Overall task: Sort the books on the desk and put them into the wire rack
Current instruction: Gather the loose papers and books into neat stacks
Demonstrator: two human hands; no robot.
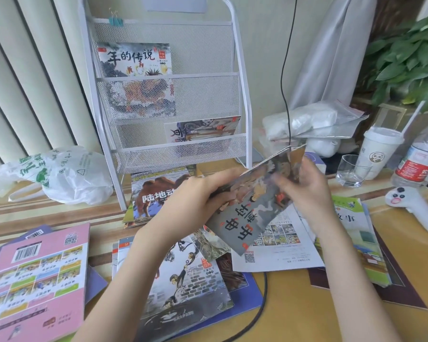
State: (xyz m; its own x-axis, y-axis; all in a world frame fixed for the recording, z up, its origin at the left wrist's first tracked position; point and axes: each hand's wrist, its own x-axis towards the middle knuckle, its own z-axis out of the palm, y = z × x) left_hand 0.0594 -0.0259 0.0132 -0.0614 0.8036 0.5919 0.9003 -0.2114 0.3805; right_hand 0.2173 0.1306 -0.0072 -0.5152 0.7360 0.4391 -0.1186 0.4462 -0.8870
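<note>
Both my hands hold a thin grey picture book (252,208) tilted above the desk. My left hand (198,193) grips its left edge, and my right hand (304,183) pinches its upper right side. The white wire rack (242,77) stands behind, with one book (136,60) in the upper pocket and another book (203,130) in the lower pocket. Loose on the desk lie a camel book (153,196), a monkey book (183,280), a pink book (40,280), a white-backed book (282,245) and a green book (358,238).
A white plastic bag (59,176) lies left of the rack. At the right stand a paper cup with a straw (378,151), a glass (351,171), a water bottle (420,161) and a white handle (415,206). A black cable (286,70) hangs down. A plant (410,58) fills the far right.
</note>
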